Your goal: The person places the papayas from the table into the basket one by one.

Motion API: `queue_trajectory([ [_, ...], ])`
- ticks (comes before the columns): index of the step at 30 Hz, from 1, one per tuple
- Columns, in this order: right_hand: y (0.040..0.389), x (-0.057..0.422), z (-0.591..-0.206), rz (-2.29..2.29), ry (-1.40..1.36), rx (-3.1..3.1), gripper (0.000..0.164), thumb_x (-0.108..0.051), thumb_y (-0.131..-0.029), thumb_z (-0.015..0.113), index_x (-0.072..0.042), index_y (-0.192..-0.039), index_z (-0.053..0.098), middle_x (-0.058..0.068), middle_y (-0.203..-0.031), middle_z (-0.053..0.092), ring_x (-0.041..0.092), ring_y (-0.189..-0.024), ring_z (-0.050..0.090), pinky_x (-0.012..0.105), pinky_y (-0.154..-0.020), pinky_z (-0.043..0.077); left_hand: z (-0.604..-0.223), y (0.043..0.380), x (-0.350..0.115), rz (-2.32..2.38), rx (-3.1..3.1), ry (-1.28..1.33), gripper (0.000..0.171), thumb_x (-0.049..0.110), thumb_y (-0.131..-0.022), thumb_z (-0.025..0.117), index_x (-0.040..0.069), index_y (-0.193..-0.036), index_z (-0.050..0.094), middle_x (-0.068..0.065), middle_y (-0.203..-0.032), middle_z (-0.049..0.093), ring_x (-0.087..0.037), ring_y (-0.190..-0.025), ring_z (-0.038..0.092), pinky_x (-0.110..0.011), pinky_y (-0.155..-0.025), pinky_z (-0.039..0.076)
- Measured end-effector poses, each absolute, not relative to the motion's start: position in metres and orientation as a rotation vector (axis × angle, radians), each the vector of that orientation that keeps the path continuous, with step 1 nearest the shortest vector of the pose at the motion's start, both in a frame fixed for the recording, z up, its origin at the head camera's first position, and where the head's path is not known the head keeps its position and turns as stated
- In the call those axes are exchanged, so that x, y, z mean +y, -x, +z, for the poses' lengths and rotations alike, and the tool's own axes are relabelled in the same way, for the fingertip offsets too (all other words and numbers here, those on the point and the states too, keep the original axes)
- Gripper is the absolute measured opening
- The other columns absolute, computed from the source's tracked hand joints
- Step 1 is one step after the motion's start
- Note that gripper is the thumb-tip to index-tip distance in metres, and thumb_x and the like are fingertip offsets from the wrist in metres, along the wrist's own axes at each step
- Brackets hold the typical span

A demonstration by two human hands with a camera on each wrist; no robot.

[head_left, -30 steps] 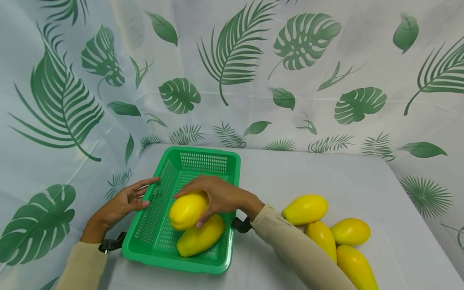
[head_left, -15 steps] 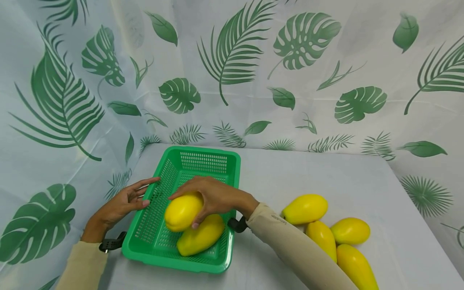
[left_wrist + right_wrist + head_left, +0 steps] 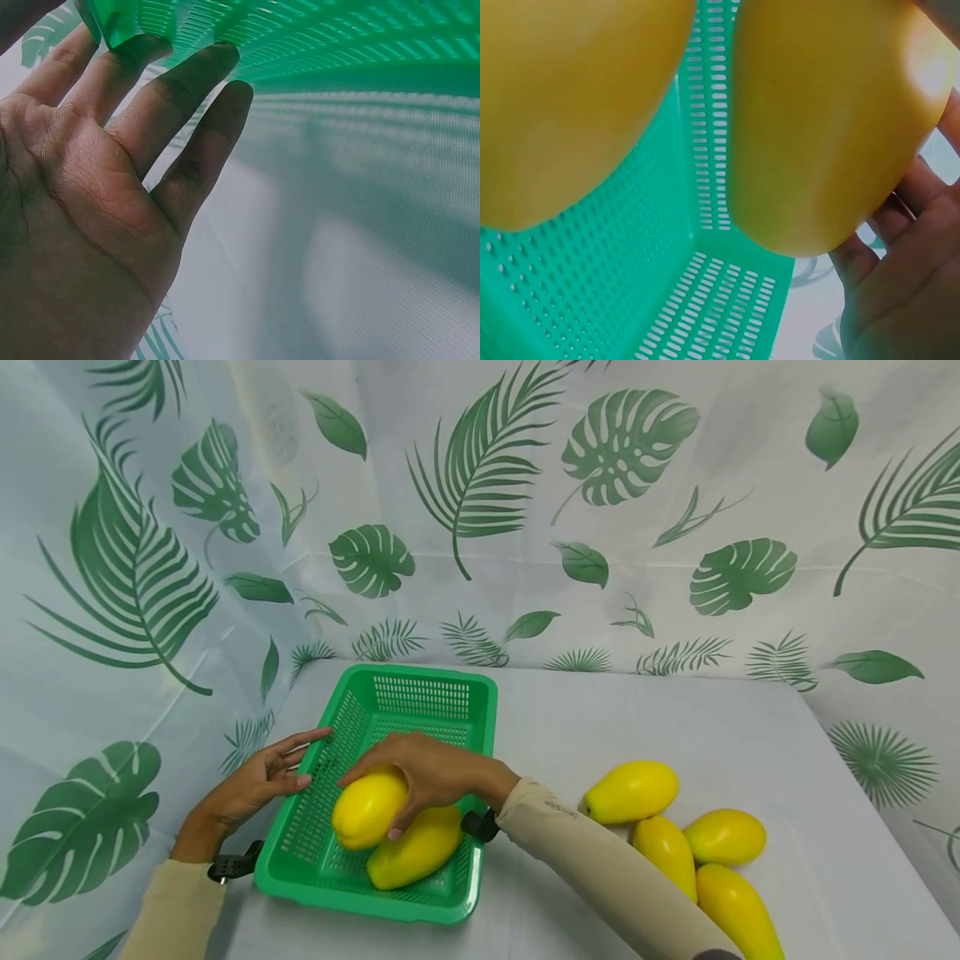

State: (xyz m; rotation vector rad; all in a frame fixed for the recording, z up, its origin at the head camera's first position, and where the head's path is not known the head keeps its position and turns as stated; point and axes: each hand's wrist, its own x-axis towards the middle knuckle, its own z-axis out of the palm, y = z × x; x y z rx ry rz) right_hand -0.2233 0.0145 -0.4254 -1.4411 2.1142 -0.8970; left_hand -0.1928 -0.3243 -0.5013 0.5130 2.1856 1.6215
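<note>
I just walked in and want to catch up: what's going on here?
A person's right hand grips a yellow papaya at a green plastic basket; whether that fruit touches the basket's floor is hard to tell. A second papaya lies inside. The left hand touches the basket's left side. Four more papayas lie on the white table, to the right.

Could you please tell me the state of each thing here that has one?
Green perforated plastic basket: upright, partly filled.
Smooth yellow oval fruit: held within the basket's outline.
Yellow oblong fruit: lying in the basket.
Four smooth yellow oblong fruits: lying clustered on the white table.
Left hand: fingers extended, at the basket's left rim.
Right hand: gripping the oval fruit.
</note>
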Motion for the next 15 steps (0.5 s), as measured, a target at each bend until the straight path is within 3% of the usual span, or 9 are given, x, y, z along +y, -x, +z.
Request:
queue_trajectory([
  [4,0.222,0.011,-0.428,-0.847,1.438,2.123,0.081,-0.034,-0.076,0.099,-0.03,-0.149,0.063,-0.01,-0.145,0.066,0.009,-0.129,0.054,0.032,-0.116,0.04,-0.502,0.193,-0.324,1.628,2.177,-0.508,0.068,0.007,-0.107,0.057,0.02,-0.169,0.032,-0.018,-0.177,0.021,-0.059,-0.159,0.01,-0.059,-0.11,0.046],
  [8,0.223,0.007,-0.43,-0.814,1.444,2.128,0.082,-0.036,-0.076,0.099,-0.03,-0.149,0.063,-0.011,-0.145,0.066,0.008,-0.129,0.054,0.031,-0.115,0.041,-0.503,0.193,-0.324,1.625,2.182,-0.518,0.068,0.007,-0.107,0.057,0.021,-0.169,0.032,-0.019,-0.177,0.021,-0.06,-0.158,0.01,-0.07,-0.11,0.042],
  [15,0.222,0.002,-0.435,-0.756,1.457,2.139,0.081,-0.036,-0.077,0.098,-0.029,-0.149,0.063,-0.011,-0.146,0.066,0.007,-0.128,0.055,0.029,-0.116,0.04,-0.503,0.193,-0.323,1.614,2.196,-0.527,0.067,0.006,-0.108,0.056,0.02,-0.169,0.032,-0.018,-0.177,0.022,-0.062,-0.158,0.009,-0.071,-0.11,0.042],
])
